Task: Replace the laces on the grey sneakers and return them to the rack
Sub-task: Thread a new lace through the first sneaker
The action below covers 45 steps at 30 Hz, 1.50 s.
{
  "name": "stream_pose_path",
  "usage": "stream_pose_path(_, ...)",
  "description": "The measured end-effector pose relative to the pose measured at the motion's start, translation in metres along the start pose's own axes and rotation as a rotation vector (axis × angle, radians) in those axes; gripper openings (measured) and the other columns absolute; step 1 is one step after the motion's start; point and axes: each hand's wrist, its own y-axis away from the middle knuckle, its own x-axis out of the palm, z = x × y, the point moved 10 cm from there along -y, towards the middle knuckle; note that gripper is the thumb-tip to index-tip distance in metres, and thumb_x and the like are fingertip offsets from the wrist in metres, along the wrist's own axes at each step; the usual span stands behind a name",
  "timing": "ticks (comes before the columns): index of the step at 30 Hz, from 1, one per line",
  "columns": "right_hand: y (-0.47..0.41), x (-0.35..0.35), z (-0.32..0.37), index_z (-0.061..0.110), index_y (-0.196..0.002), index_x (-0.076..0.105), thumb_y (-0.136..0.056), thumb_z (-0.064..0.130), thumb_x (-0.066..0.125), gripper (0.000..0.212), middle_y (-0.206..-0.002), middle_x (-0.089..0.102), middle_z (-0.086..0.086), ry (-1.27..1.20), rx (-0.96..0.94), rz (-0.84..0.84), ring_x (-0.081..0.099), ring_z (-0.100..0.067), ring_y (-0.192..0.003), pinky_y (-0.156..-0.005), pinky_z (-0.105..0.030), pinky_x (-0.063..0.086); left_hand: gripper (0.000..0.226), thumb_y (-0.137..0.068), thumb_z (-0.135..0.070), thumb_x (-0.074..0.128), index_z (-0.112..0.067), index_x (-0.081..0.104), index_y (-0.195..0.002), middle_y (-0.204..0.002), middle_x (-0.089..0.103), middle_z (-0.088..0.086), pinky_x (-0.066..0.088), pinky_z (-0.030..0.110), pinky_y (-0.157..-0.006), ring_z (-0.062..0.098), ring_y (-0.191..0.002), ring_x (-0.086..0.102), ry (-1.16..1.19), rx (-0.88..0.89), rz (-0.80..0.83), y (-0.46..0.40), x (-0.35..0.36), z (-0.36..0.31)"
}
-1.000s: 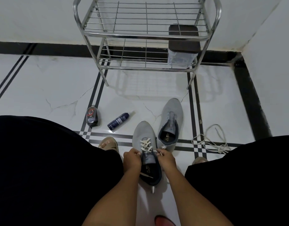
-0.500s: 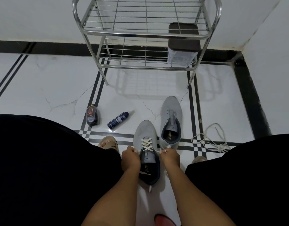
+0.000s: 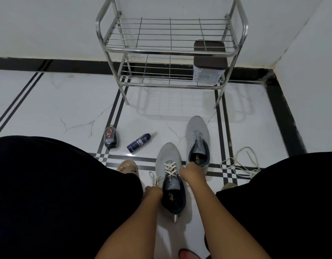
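A grey sneaker (image 3: pixel 168 156) with a dark collar lies on the floor between my knees, its white lace (image 3: pixel 170 168) crossed over the tongue. My left hand (image 3: pixel 153 192) is at its left side, fingers curled round the lace end, which loops out to the left. My right hand (image 3: pixel 191 173) grips the shoe's right edge by the top eyelets. A second grey sneaker (image 3: pixel 198 134) without lace lies just beyond, to the right. A loose white lace (image 3: pixel 240 165) is heaped on the floor at right.
A steel two-shelf rack (image 3: pixel 170 51) stands at the back wall with a dark-lidded clear box (image 3: pixel 209 69) on its lower shelf. A black polish pot (image 3: pixel 111 138) and a blue spray can (image 3: pixel 139 143) lie on the tiles at left. My sandalled foot (image 3: pixel 128 167) is nearby.
My left hand has drawn back and left from the eyelets, pulling the lace end out into a loop. My right hand stayed at the shoe's right edge. The camera tilted down.
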Motion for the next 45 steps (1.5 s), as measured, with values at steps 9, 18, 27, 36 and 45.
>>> stream_pose_path(9, 0.008, 0.002, 0.017, 0.02, -0.093, 0.061, -0.086, 0.009, 0.05, 0.017, -0.098, 0.071, -0.003, -0.456, -0.125, -0.086, 0.07, -0.024, -0.081, -0.077, -0.039, 0.057, 0.022, -0.089, -0.031, 0.062, -0.017, 0.066, -0.106, -0.108, 0.067, 0.005, 0.046, 0.028, -0.079, 0.023, -0.102, 0.062, -0.217, 0.362, -0.17, 0.027, -0.023, -0.047)
stream_pose_path(18, 0.023, -0.027, 0.053, 0.019, -0.097, 0.074, -0.091, 0.018, 0.061, 0.015, -0.1, 0.071, -0.001, -0.303, -0.412, -0.308, 0.064, -0.02, -0.092, -0.082, -0.031, 0.051, 0.02, -0.09, -0.014, 0.059, -0.015, 0.071, -0.106, -0.111, 0.068, 0.009, 0.048, 0.028, -0.087, 0.027, -0.103, 0.062, 0.079, 0.286, -0.152, 0.012, -0.028, -0.028)
stream_pose_path(27, 0.02, 0.04, 0.042, 0.028, -0.086, 0.073, -0.084, 0.019, 0.063, 0.013, -0.096, 0.068, 0.006, 0.374, -0.387, -0.174, 0.054, -0.019, -0.102, -0.091, -0.035, 0.039, 0.026, -0.089, -0.008, 0.06, -0.02, 0.054, -0.066, -0.083, 0.061, 0.007, 0.047, 0.029, -0.075, 0.021, -0.078, 0.056, 0.301, 0.21, -0.089, -0.002, -0.015, -0.021)
stream_pose_path(36, 0.016, 0.042, 0.045, 0.024, -0.094, 0.072, -0.085, 0.019, 0.063, 0.013, -0.104, 0.066, 0.001, 0.53, -0.407, -0.233, 0.054, -0.023, -0.108, -0.091, -0.037, 0.035, 0.017, -0.091, -0.009, 0.054, -0.02, 0.054, -0.078, -0.092, 0.061, 0.005, 0.039, 0.024, -0.073, 0.02, -0.084, 0.054, 0.188, 0.271, -0.102, 0.006, -0.018, -0.029)
stream_pose_path(45, 0.028, 0.042, 0.056, 0.023, -0.094, 0.068, -0.093, 0.017, 0.048, 0.02, -0.097, 0.065, -0.001, 0.5, -0.538, -0.276, 0.051, -0.023, -0.104, -0.091, -0.037, 0.032, 0.014, -0.093, -0.02, 0.045, -0.026, 0.058, -0.096, -0.098, 0.065, 0.002, 0.037, 0.025, -0.065, 0.02, -0.081, 0.056, 0.102, 0.328, -0.201, 0.02, -0.025, -0.035)
